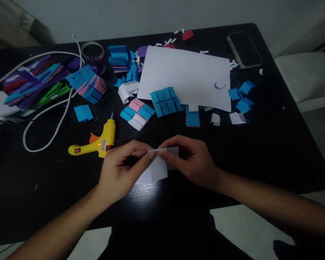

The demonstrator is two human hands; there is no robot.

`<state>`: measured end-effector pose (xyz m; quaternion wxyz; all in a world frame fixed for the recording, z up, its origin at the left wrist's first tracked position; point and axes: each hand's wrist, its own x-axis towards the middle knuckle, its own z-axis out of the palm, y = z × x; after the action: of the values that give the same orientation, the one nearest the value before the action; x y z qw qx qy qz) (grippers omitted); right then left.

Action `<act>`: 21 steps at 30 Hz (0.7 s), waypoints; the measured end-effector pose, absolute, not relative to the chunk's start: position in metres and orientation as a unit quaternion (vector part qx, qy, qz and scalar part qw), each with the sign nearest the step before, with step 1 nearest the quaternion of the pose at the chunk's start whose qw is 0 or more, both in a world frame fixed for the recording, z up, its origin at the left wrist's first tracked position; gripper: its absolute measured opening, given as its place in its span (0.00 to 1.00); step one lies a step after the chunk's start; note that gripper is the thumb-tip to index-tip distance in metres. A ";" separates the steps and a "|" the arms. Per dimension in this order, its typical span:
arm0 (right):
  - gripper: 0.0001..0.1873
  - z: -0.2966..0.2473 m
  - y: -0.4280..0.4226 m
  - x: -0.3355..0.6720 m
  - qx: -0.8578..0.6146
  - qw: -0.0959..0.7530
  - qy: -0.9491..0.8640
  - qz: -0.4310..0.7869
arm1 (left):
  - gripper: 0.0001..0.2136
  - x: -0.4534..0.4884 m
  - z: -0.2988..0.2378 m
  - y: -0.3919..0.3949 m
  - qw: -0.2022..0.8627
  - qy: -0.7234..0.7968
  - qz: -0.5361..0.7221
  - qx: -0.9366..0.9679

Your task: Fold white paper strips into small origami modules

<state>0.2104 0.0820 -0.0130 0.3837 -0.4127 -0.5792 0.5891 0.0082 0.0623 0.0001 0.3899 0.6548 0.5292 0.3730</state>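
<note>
Pinching left hand (124,166): thumb and fingers close together on the top edge of the white paper (159,169), a firm little clamp!
Right hand (193,162): just beside its partner, thumb and fingers also clamped on that edge, thumbs almost meeting.
White paper: up between the hands near the table's front edge, a crease running down it, one flap showing below the right fingers.
Glue gun (108,131): yellow, lying on the black table (56,195) just beyond the left hand (its orange light (99,144) is glowing), nozzle aimed at the far side; whether the hand touches it, I cannot tell.
White sheet (186,68): sprawling across the middle, a purple scrap (220,86) on top.
Paper blocks: a blue block (165,101) overlaps the sheet's near edge, and a pink, blue and white block (137,113) sits just left of it.
Right side: blue pieces (245,104) cluster beside the sheet, a phone (245,50) beyond them.
Left side: a white cable (27,133) loops past colourful paper strips (35,79).
</note>
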 end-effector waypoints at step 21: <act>0.03 -0.015 0.082 0.212 -0.416 0.386 -0.585 0.580 | 0.02 0.006 -0.006 0.062 0.357 0.518 0.360 0.689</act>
<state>0.2116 0.0818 -0.0148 0.3856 -0.4157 -0.5849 0.5799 0.0059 0.0623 -0.0063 0.3566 0.6889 0.5183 0.3599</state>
